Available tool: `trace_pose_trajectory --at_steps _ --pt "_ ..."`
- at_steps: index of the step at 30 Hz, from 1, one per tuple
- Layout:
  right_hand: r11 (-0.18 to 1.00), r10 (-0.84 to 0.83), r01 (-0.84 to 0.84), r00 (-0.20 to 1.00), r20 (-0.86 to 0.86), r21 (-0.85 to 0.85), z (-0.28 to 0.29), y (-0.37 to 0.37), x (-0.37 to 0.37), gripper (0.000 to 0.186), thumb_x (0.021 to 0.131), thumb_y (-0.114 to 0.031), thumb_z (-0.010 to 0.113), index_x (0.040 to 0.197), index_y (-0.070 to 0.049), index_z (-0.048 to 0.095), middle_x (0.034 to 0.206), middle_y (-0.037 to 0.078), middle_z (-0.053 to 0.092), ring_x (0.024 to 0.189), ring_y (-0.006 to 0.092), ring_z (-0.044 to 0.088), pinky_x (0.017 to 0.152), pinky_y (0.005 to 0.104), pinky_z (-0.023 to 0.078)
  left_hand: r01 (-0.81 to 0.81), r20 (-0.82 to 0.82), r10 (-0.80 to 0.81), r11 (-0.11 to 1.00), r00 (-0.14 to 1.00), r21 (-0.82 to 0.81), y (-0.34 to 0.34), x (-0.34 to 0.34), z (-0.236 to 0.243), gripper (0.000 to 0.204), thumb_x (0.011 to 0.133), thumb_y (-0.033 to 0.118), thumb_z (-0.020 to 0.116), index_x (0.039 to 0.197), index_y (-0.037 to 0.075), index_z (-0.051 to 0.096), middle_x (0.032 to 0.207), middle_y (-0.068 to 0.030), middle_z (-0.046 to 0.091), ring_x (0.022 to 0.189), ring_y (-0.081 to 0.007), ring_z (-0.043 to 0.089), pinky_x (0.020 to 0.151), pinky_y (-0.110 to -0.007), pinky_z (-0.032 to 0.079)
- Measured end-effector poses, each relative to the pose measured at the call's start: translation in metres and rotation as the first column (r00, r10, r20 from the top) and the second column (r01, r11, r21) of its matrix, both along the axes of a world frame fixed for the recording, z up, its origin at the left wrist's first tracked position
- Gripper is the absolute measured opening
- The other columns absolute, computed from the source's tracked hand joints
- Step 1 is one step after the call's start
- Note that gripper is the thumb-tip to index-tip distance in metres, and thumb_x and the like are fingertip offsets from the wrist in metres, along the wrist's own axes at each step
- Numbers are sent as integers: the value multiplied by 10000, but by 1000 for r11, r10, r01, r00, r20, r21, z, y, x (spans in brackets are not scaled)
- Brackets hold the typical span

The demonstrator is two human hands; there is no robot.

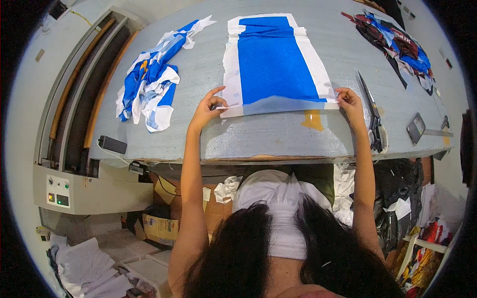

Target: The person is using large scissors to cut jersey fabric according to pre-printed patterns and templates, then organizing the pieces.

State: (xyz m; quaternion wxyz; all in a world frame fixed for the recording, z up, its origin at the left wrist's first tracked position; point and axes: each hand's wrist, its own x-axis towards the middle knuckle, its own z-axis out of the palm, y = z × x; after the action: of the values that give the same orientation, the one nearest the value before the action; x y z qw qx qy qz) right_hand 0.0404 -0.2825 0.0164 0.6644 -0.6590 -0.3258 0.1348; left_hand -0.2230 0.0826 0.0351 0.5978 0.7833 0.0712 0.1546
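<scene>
A blue fabric panel with white side borders (276,64) lies spread on the grey table (258,136), with creases near its far end. My left hand (209,107) pinches its near left corner between thumb and fingers. At the near right corner, my right hand (351,103) pinches the cloth in the same way. Between the hands the near edge is turned up, showing a paler underside. Just right of my right hand lies a pair of large black-handled scissors (373,114), blades pointing away from me.
A heap of blue and white fabric pieces (151,82) lies at left, and a dark multicoloured heap (397,44) at far right. A black box with a cable (113,144) and a metal-plated tool (416,128) sit near the front edge. A roller machine (69,164) stands left.
</scene>
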Motion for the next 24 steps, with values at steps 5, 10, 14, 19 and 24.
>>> trace_pose_trajectory --at_steps 5,10,14,19,24 --pt "999 44 -47 989 139 21 -3 -4 4 141 659 109 477 685 -8 551 737 9 505 710 82 463 647 190 346 38 -43 -34 995 998 97 10 -2 -8 469 602 -133 553 1030 55 585 836 -20 594 778 -99 525 753 -220 398" --pt "999 35 -38 986 160 13 -10 -5 11 129 634 113 457 619 -7 500 728 25 511 711 86 464 642 191 345 23 -29 -20 990 999 137 9 2 -10 306 589 -146 511 803 28 645 839 -41 592 840 -142 538 781 -243 405" --pt "1000 18 -18 997 81 5 -15 -4 13 141 629 114 442 636 -13 501 688 14 517 665 79 461 624 184 344 49 -19 -46 977 999 206 11 2 -9 273 585 -128 504 757 20 655 835 -49 589 853 -162 536 788 -250 406" --pt "999 -16 19 995 95 -28 -13 -2 13 140 648 102 452 652 -22 517 666 -11 521 615 60 449 576 177 338 67 -49 -56 967 997 244 12 3 -10 270 581 -114 497 732 27 671 823 -49 588 862 -169 533 793 -255 406" --pt "996 -71 70 997 -21 -48 -5 -2 17 122 694 80 481 684 -22 546 688 -16 546 628 50 471 575 181 364 -68 -14 72 976 997 209 14 9 -8 321 606 -111 481 791 45 693 897 -59 629 877 -165 546 793 -267 420"
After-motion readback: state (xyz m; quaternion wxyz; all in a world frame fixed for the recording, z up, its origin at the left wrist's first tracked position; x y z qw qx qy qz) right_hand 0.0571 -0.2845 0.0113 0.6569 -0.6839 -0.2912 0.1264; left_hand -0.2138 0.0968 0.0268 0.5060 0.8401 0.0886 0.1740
